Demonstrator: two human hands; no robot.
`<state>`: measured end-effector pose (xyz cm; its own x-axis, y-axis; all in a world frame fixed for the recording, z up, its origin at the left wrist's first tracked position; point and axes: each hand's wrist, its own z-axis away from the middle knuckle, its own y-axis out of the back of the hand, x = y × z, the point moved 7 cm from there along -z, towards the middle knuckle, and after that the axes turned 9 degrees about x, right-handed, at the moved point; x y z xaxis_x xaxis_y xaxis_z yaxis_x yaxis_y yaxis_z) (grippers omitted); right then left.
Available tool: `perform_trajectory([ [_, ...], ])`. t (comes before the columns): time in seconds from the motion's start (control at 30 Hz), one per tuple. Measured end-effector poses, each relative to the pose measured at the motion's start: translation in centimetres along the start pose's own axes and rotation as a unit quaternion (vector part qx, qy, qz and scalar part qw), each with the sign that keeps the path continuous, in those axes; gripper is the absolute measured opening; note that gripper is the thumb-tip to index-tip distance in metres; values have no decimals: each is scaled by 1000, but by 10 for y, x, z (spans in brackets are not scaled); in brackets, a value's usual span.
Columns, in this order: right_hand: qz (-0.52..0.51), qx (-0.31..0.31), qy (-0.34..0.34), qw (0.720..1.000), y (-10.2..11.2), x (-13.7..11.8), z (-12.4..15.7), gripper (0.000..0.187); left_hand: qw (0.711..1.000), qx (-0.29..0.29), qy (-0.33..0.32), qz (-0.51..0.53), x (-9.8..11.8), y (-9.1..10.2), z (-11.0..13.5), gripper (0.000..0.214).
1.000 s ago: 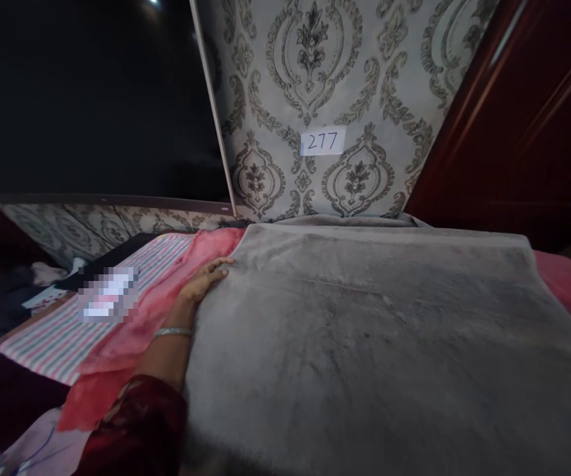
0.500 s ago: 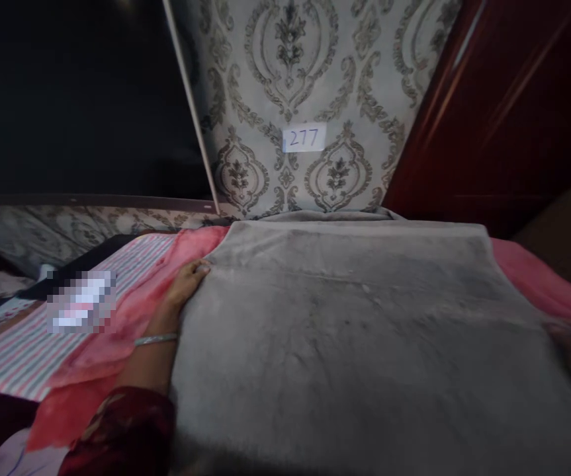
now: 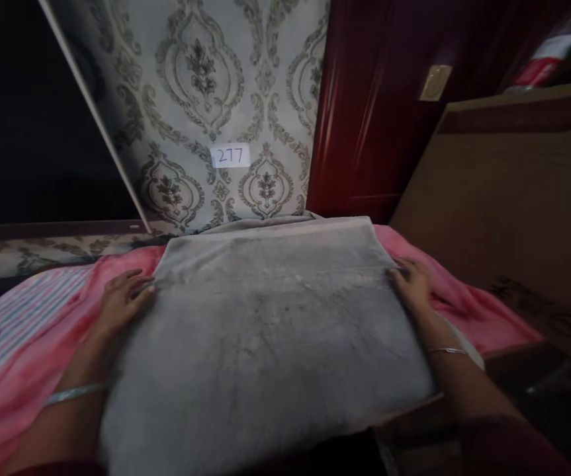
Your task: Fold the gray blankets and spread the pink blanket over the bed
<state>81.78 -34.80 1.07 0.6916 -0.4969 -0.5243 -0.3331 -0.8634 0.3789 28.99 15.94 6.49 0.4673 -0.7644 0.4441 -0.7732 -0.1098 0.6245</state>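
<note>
A wide grey plush cloth (image 3: 275,330) lies spread out before me, with a crosswise crease and a folded band along its far edge. My left hand (image 3: 127,296) is at its left edge, near the crease; thumb and forefinger come together on the cloth's border. Opposite it, my right hand (image 3: 415,285) pinches the right edge at about the same height. Its fingertips are partly hidden by the hand itself. Pink fabric (image 3: 468,311) shows under and beside the grey cloth on both sides.
A striped cloth (image 3: 42,297) lies at the left. Beyond stand a dark screen (image 3: 42,132), patterned wallpaper with a paper label (image 3: 230,155) marked 277, and a dark red wooden panel (image 3: 359,119). A large cardboard box (image 3: 518,211) stands close on the right.
The view has turned right, bringing the cardboard box and my whole right hand into sight. The right hand is now farther up the cloth's right edge, level with the left.
</note>
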Motion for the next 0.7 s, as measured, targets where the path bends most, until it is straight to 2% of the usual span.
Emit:
perform_trajectory([
  [0.07,-13,-72,89,993,-16,-34,4,40,995,-31,-87,-25,28,-15,-2,42],
  [0.13,-9,-149,139,979,-33,-59,10,38,987,-84,-137,-24,50,-35,2,43],
  [0.2,7,-207,156,966,-45,-72,15,35,980,-116,-161,-30,63,-50,6,42],
  [0.27,19,-238,157,958,-52,-77,17,32,977,-123,-172,-40,67,-59,9,40],
  [0.47,34,-250,154,955,-53,-72,15,20,978,-109,-175,-33,64,-62,9,32],
  [0.7,53,-214,138,966,-44,-80,8,22,984,-35,-166,-58,86,-51,10,23],
])
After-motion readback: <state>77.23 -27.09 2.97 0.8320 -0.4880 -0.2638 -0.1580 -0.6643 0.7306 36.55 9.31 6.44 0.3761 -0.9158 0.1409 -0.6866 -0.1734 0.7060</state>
